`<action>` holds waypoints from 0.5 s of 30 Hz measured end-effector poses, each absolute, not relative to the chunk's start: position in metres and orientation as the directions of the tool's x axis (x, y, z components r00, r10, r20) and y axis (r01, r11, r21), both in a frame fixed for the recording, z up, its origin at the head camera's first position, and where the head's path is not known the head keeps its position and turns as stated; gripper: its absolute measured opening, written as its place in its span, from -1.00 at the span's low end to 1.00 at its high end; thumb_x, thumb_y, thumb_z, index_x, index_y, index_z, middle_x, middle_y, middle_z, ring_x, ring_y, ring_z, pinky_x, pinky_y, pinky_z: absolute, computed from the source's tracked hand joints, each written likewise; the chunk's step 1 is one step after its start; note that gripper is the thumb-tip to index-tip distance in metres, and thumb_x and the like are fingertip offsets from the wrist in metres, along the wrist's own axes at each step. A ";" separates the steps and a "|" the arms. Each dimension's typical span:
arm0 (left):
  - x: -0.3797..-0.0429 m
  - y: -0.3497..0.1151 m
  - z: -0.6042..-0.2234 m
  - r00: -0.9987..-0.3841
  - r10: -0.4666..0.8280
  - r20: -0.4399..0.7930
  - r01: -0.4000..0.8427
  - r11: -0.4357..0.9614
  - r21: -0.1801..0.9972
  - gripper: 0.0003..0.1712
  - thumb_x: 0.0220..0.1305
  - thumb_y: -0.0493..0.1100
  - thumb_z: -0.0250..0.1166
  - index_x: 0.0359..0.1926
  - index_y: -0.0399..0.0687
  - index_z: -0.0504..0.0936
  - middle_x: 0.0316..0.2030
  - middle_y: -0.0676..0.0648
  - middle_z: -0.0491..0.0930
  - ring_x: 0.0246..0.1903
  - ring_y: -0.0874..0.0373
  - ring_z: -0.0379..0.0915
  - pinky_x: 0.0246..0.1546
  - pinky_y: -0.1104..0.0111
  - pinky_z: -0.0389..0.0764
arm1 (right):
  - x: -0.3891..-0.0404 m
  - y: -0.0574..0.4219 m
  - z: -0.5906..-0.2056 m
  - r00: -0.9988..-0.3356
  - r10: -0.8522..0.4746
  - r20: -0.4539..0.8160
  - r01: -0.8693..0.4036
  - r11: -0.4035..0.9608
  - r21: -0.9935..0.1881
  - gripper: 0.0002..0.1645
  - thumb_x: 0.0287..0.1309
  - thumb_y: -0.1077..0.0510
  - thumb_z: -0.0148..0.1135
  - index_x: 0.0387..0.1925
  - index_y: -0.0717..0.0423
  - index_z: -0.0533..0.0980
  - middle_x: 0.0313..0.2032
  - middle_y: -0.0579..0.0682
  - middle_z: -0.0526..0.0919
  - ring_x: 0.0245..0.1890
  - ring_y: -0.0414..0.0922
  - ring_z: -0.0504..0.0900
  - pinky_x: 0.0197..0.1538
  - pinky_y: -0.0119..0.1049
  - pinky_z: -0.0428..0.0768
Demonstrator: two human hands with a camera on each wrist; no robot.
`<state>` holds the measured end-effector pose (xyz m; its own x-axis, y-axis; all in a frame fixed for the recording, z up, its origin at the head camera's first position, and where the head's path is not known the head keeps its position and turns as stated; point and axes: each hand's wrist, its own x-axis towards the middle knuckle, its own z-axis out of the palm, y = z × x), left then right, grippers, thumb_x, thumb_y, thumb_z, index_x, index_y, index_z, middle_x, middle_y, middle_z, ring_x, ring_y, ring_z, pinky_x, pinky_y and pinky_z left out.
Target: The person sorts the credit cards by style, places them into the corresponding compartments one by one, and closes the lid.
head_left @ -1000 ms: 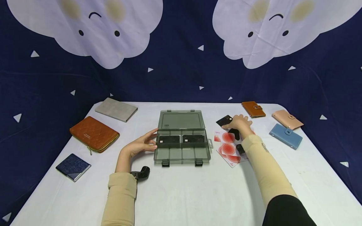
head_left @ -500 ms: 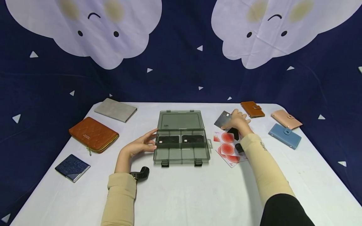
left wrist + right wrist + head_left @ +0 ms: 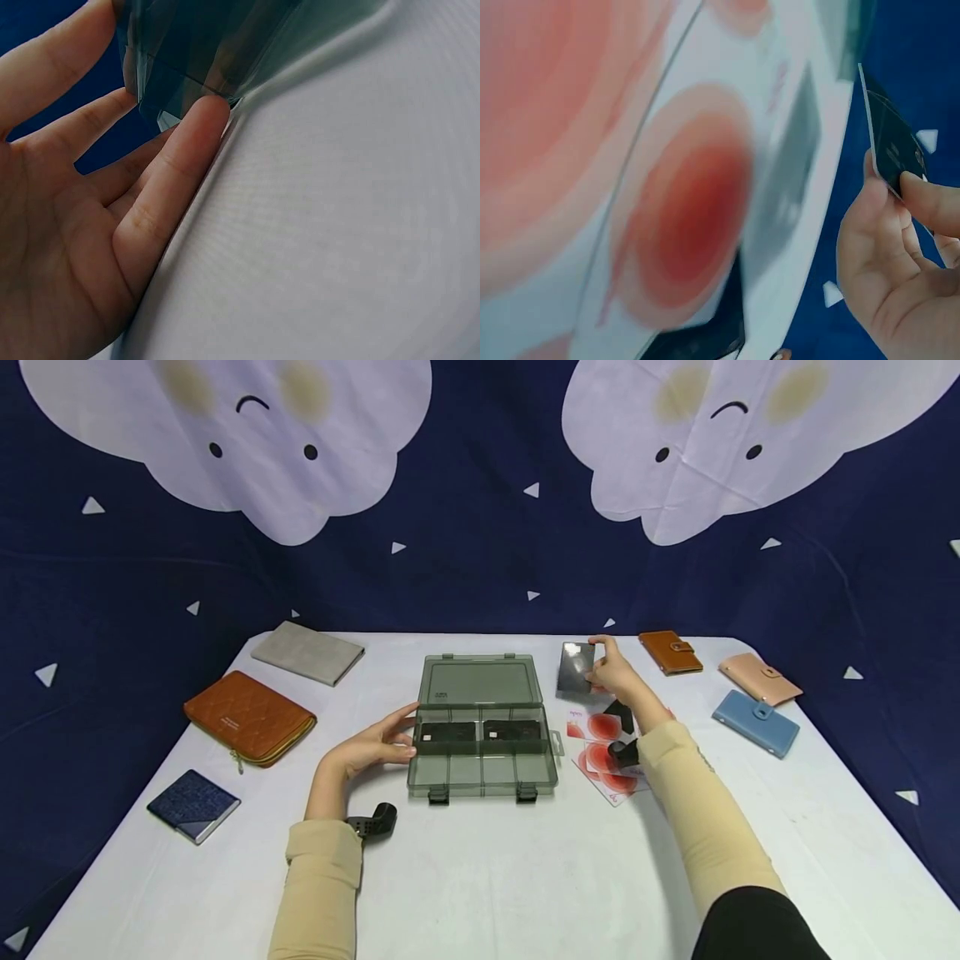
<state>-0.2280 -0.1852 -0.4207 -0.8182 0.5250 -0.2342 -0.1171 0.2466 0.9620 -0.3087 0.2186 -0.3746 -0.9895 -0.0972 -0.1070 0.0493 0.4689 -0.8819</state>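
Note:
A translucent grey-green divided box (image 3: pixel 480 789) stands with its lid (image 3: pixel 480 681) laid back. Two black cards, one (image 3: pixel 447 732) left and one (image 3: pixel 513 730) right, lie in its rear compartments. My left hand (image 3: pixel 371 743) rests against the box's left side with fingers extended; in the left wrist view the thumb (image 3: pixel 199 131) touches its lower edge. My right hand (image 3: pixel 621 678) pinches a shiny dark card (image 3: pixel 574 667) raised at the right, held between thumb and fingers in the right wrist view (image 3: pixel 891 142). Below it lie white cards with red circles (image 3: pixel 604 725) and a black card (image 3: pixel 705 337).
At left lie a grey wallet (image 3: pixel 309 652), a brown zip wallet (image 3: pixel 251 717) and a dark blue card holder (image 3: pixel 193 806). Brown (image 3: pixel 671 652), pink (image 3: pixel 759 677) and blue (image 3: pixel 757 722) snap wallets lie at right. A dark blue cloth (image 3: pixel 480 568) hangs behind the white table.
My right hand has lifted the dark card off the pile and moved it slightly left and back, turning it more upright. The left hand and box have stayed put.

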 end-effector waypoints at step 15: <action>-0.228 -0.186 -0.421 -0.821 0.519 -0.239 -0.116 0.258 0.959 0.00 0.15 -0.29 0.25 0.46 0.11 -0.16 0.41 -0.25 -0.18 0.06 0.01 0.23 -0.01 0.24 0.40 | -0.291 0.157 -0.347 -0.929 -0.344 -0.135 -0.026 0.425 -0.905 -0.66 0.28 0.32 -0.01 0.05 0.37 0.29 -0.37 0.07 0.52 -0.51 -0.23 0.54 -0.31 -0.29 0.56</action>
